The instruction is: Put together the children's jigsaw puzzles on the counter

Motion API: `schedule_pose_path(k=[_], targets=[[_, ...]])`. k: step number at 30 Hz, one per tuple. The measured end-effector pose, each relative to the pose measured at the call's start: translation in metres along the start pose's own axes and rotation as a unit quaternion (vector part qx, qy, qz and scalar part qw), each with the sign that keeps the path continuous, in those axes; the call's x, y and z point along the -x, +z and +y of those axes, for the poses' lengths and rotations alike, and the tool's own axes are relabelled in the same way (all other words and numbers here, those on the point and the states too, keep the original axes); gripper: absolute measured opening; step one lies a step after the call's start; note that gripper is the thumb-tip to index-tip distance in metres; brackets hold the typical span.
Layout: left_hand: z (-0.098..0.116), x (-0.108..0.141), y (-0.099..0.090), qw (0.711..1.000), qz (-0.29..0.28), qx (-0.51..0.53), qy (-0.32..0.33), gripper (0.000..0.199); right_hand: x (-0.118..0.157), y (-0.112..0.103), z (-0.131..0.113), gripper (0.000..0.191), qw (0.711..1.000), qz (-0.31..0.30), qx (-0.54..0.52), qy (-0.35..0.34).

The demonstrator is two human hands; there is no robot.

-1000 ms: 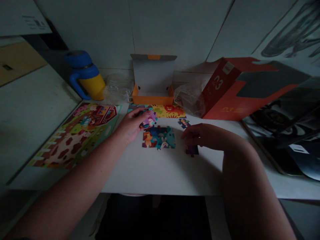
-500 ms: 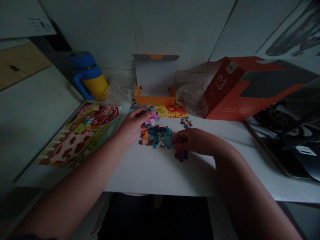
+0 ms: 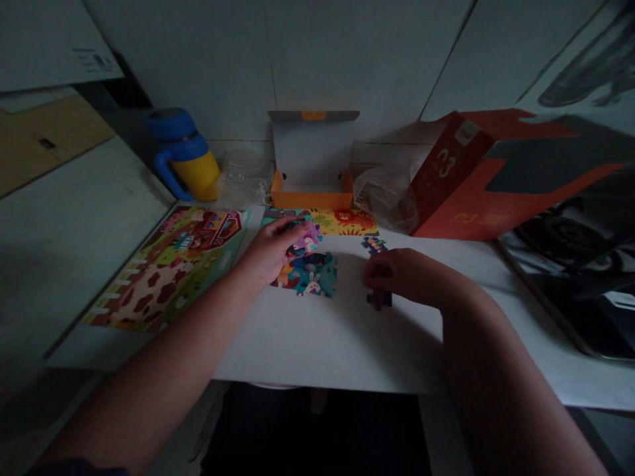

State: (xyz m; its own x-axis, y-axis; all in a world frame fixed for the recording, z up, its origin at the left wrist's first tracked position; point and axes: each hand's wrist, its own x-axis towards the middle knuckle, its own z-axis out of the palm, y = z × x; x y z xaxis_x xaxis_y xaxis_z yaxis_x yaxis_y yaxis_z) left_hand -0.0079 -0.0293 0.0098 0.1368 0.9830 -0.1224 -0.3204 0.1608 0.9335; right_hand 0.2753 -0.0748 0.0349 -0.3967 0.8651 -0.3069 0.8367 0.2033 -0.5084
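Note:
My left hand (image 3: 278, 248) is closed around several puzzle pieces (image 3: 308, 238) with purple and pink print, held over the table. Just below it lies a joined section of puzzle (image 3: 317, 274) showing a white rabbit and an orange animal on teal; my fingers and wrist overlap its left side. To the right of that section, apart from it, my right hand (image 3: 391, 272) has its fingers pinched. A dark purple puzzle piece (image 3: 380, 299) shows under those fingers; the exact contact is hidden. Beyond this hand lies another small puzzle piece (image 3: 374, 245).
Behind the hands lie a yellow and teal picture sheet (image 3: 347, 222) and an open orange box (image 3: 312, 199). A farm picture (image 3: 163, 271) and a blue-yellow mug (image 3: 196, 165) are at left. Clear plastic packaging (image 3: 384, 192), a large red-orange box (image 3: 461, 192) and a black appliance (image 3: 570, 284) occupy the right.
My right hand has moved right, away from the joined section, and the dark purple piece has shifted along with it. My left hand keeps its pieces; the whole view has shifted slightly.

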Motion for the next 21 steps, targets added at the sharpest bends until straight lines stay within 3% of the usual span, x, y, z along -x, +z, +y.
schedule_pose_path(k=[3,5,7,9,14,21], targets=[[0.000,0.002,0.003,1.000,0.009,-0.013,-0.003,0.050,-0.002,0.000,-0.001,0.010,0.998,0.046,0.028,0.029],[-0.002,0.003,0.004,1.000,-0.004,-0.023,-0.003,0.049,-0.005,0.005,-0.012,0.016,0.991,0.129,0.023,0.022],[-0.005,0.005,0.006,0.999,-0.033,-0.030,-0.003,0.046,-0.009,0.012,-0.028,0.025,0.975,0.220,-0.032,0.006],[-0.009,0.007,0.008,0.997,-0.058,-0.041,0.000,0.045,-0.012,0.019,-0.044,0.037,0.958,0.260,-0.119,0.002],[-0.014,0.012,0.014,0.990,-0.084,-0.103,0.038,0.046,-0.020,0.032,-0.059,0.051,0.937,0.221,-0.271,0.020],[-0.014,0.012,0.013,0.987,-0.107,-0.117,0.034,0.044,-0.033,0.038,-0.039,0.048,0.908,0.197,-0.370,0.006]])
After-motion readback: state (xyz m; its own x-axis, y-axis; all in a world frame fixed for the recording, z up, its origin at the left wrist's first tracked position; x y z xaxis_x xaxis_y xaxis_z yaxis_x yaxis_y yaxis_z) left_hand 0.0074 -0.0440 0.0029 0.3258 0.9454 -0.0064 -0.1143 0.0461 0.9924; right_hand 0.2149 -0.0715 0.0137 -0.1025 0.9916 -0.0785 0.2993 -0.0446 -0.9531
